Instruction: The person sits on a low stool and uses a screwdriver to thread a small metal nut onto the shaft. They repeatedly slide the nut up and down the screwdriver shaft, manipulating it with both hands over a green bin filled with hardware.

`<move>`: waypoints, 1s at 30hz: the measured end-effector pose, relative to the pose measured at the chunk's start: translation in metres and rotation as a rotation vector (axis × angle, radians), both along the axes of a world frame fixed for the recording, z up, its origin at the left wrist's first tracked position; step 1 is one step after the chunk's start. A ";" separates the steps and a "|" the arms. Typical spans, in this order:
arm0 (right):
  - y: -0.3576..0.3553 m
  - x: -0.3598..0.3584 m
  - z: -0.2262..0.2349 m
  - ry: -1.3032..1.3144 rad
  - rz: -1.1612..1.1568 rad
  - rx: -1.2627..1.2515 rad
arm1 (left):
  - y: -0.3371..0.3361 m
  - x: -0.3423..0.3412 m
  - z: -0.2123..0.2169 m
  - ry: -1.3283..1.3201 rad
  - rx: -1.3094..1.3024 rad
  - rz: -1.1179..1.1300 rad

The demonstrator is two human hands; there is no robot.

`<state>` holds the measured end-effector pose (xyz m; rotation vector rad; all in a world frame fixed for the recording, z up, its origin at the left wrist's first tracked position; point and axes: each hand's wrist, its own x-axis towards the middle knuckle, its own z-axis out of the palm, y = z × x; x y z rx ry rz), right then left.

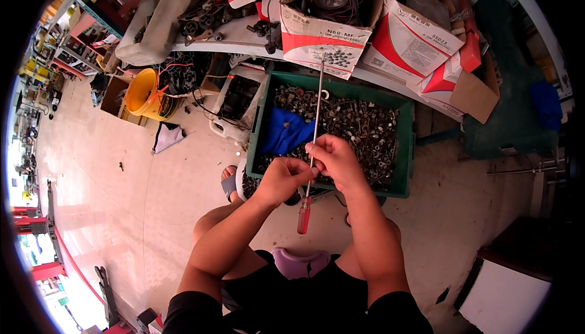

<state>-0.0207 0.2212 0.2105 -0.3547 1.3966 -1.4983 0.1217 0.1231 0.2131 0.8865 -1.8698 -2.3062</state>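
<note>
A long screwdriver (303,218) with a red see-through handle is held between my two hands, its handle toward my lap and its thin shaft pointing away over the crate. My left hand (281,179) pinches the shaft a little above the handle. Slightly farther up, my right hand (341,160) is closed on the shaft too. Whether a small part sits between the fingertips cannot be made out. Below the hands stands a green plastic crate (409,151) full of loose nuts, bolts and washers (359,124). A blue cloth (285,132) lies on them at the left.
Behind the crate, a shelf (234,40) carries white-and-red cartons (326,35), one full of cables, and greasy parts. A yellow bucket (146,96) and a pale plastic container (234,99) stand left of the crate. At right are a dark green case (509,115) and a white box (503,300).
</note>
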 end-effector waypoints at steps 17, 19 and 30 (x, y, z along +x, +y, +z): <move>-0.002 -0.003 -0.003 -0.100 0.002 -0.062 | -0.003 0.002 0.001 -0.037 -0.030 -0.105; -0.003 -0.003 -0.004 -0.087 -0.007 -0.052 | -0.003 0.003 -0.001 -0.025 -0.070 -0.088; -0.001 -0.001 -0.008 -0.063 -0.062 -0.023 | -0.003 0.003 -0.002 -0.026 -0.169 -0.031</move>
